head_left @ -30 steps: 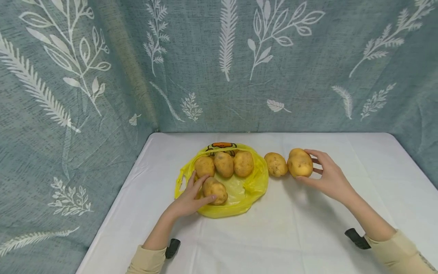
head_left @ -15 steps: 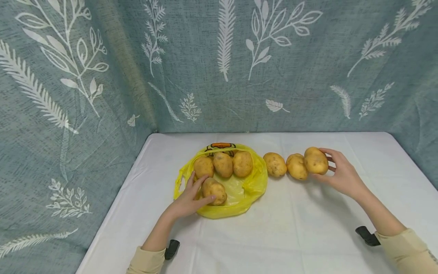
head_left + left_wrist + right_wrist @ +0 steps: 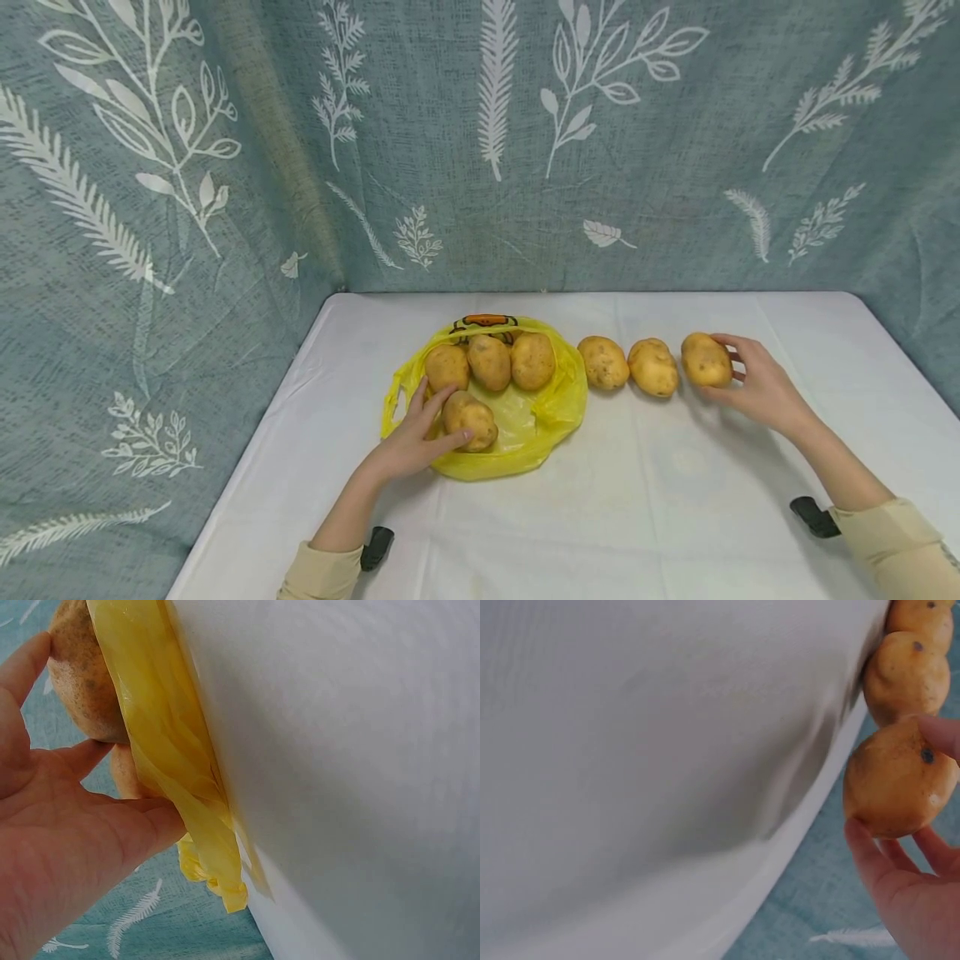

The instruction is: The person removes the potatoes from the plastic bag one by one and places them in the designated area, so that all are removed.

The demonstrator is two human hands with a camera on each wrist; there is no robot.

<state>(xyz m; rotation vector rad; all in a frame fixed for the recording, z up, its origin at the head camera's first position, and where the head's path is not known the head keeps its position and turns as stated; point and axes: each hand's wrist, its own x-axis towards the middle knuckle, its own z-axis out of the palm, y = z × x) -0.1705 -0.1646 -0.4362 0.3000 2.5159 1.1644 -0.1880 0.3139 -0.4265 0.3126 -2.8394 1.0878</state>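
My left hand point(image 3: 412, 439) reaches over the left rim of a yellow plastic bag point(image 3: 517, 425) and holds a potato point(image 3: 471, 419) at the bag's front, thumb on its near side. Three more potatoes lie behind it in the bag, the middle one point(image 3: 490, 363) among them. At the right, my right hand point(image 3: 760, 385) grips a potato point(image 3: 706, 361) between thumb and fingers. In the right wrist view this held potato point(image 3: 896, 780) has a dark spot by the thumb. Two potatoes, the nearer one point(image 3: 652, 367) and another point(image 3: 603, 363), sit between it and the bag.
A white cloth point(image 3: 555, 533) covers the table. Behind and left of it hangs a blue-green curtain point(image 3: 450, 167) with white leaf patterns. Black straps show at both wrists, such as the left strap point(image 3: 377, 547).
My right hand has moved right with its potato and come slightly down, uncovering another potato and leaving a small gap beside it. My left hand stays on its potato in the bag.
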